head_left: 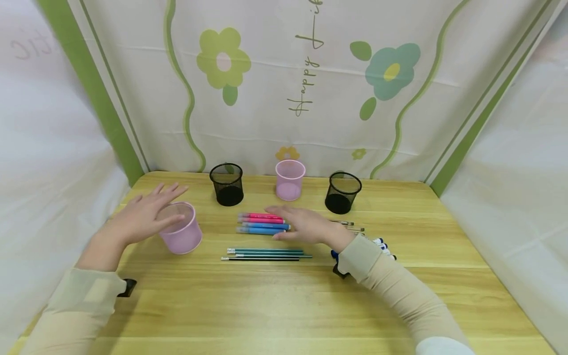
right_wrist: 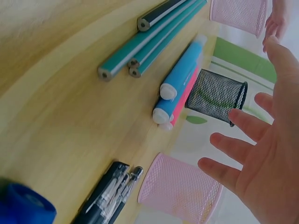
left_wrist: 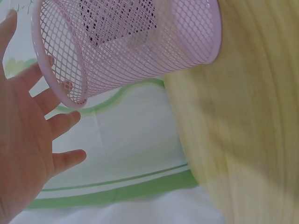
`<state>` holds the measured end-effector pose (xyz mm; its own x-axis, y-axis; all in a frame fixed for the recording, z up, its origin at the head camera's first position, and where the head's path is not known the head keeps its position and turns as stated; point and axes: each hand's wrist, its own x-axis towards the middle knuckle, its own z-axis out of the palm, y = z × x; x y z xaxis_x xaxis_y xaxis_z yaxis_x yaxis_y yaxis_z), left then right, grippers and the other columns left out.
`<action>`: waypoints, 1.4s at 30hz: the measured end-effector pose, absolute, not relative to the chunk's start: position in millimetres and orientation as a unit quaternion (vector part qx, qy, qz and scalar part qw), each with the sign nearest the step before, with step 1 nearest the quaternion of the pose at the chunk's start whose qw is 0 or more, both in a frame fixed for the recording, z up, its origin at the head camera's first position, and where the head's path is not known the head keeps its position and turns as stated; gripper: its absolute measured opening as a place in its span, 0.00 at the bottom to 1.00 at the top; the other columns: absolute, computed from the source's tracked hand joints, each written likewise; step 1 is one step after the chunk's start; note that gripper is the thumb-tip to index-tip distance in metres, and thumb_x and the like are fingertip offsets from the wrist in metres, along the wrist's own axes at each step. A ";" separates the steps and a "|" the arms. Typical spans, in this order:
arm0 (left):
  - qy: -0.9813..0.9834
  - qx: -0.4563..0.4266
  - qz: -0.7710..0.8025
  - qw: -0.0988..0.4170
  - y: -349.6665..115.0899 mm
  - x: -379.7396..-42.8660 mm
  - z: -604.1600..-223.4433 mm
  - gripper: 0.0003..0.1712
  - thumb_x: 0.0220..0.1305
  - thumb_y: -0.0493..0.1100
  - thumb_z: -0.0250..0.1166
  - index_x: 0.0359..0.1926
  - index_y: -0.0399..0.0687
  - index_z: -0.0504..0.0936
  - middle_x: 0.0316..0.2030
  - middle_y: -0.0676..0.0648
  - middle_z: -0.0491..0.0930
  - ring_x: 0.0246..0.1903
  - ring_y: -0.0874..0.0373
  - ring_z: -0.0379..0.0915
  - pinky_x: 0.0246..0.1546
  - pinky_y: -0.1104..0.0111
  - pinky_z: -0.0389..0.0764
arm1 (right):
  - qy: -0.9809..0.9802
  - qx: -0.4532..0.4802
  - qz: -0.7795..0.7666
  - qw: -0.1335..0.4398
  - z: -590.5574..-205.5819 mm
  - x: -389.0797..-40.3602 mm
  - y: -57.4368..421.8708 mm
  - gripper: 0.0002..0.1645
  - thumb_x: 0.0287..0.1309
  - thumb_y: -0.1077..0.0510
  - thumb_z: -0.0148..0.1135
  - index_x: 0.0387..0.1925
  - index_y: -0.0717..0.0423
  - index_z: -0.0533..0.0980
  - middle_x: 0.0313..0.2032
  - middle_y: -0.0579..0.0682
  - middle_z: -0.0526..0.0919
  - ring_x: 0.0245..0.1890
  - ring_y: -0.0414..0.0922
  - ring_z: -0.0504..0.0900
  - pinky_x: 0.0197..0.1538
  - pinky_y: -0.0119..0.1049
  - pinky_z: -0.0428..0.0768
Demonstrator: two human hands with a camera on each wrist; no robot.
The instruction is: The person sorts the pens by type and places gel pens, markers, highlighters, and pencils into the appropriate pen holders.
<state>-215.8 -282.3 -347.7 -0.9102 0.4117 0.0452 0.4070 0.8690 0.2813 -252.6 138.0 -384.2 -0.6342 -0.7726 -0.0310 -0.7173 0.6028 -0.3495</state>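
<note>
My left hand [head_left: 139, 217] is held over the left pink mesh pen cup [head_left: 184, 239], fingers spread and straight. In the left wrist view its fingertips lie right at the cup's rim [left_wrist: 44, 77]. Above the felt-tip pens [head_left: 262, 230], pink and blue and lying side by side, hovers my right hand [head_left: 310, 226]. Its fingers are loosely extended, and nothing is between them in the right wrist view. Dark green and black pencils [head_left: 266, 254] lie in a row nearer to me.
Along the back stand a black mesh cup [head_left: 228, 192], a second pink cup [head_left: 289, 187] and another black cup [head_left: 340, 199]. Dark pens [right_wrist: 110, 193] and blue-capped markers [head_left: 380, 242] lie on the right, partly hidden by my right arm. Printed curtains surround the wooden table [head_left: 248, 310].
</note>
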 end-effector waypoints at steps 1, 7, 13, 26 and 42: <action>0.967 0.211 0.145 0.011 -283.7 -215.0 -348.5 0.46 0.74 0.66 0.56 0.82 0.55 0.52 0.79 0.34 0.49 0.75 0.26 0.40 0.64 0.24 0.43 | 0.890 -0.419 -0.154 0.089 -385.1 -252.3 137.0 0.47 0.70 0.38 0.62 0.81 0.46 0.56 0.77 0.49 0.61 0.73 0.51 0.67 0.72 0.49 0.67; 0.969 0.195 0.152 0.020 -290.3 -210.3 -354.4 0.51 0.71 0.68 0.58 0.83 0.53 0.48 0.79 0.34 0.47 0.76 0.27 0.38 0.64 0.25 0.41 | 0.889 -0.427 -0.145 0.082 -390.4 -250.3 131.3 0.44 0.71 0.38 0.61 0.80 0.48 0.59 0.75 0.50 0.66 0.72 0.49 0.68 0.72 0.47 0.67; 0.970 0.184 0.158 0.015 -294.1 -208.5 -358.7 0.54 0.70 0.68 0.59 0.83 0.52 0.45 0.80 0.35 0.45 0.76 0.29 0.36 0.66 0.26 0.40 | 0.881 -0.447 -0.137 0.070 -395.6 -246.4 126.5 0.35 0.73 0.40 0.59 0.74 0.50 0.69 0.71 0.51 0.72 0.70 0.49 0.70 0.70 0.46 0.69; 0.966 0.169 0.195 0.025 -296.0 -207.7 -367.1 0.64 0.63 0.69 0.66 0.83 0.51 0.38 0.80 0.34 0.43 0.76 0.28 0.32 0.64 0.24 0.37 | 0.873 -0.462 -0.132 0.081 -404.7 -240.7 111.8 0.22 0.74 0.50 0.61 0.64 0.51 0.79 0.59 0.48 0.82 0.55 0.45 0.82 0.60 0.40 0.79; 0.955 0.167 0.238 0.057 -292.5 -209.9 -367.9 0.73 0.54 0.66 0.75 0.83 0.43 0.38 0.80 0.35 0.37 0.76 0.28 0.27 0.63 0.23 0.33 | 0.861 -0.474 -0.155 0.105 -415.5 -238.9 98.5 0.15 0.71 0.59 0.63 0.56 0.55 0.84 0.44 0.47 0.84 0.37 0.37 0.77 0.45 0.26 0.78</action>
<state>-209.9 -292.5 -367.9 -0.9379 0.3456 -0.0288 0.2918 0.8314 0.4730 -238.9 98.5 -415.5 -0.5294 -0.8477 -0.0342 -0.7825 0.5034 -0.3665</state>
